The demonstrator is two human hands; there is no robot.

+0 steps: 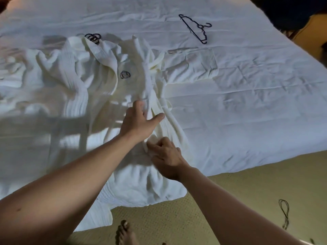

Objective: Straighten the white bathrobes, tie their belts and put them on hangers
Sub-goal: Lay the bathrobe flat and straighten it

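Bathrobe (pixel 123 89) on bed (pixel 247 103), hanger (pixel 194 28) behind.

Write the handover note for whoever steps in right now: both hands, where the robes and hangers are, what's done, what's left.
Left hand: reaching over the front bathrobe, fingers in the cloth by the belt; whether it grips is unclear.
Right hand: pinches a fold of the same robe lower down.
Things: the front robe lies on the bed, hem hanging over the edge. A second robe is crumpled on the left. Hanger hooks show at the collar; a spare hanger lies loose further back.
Done: front robe roughly spread out.
Left: straighten both robes, tie the belts, hang them.
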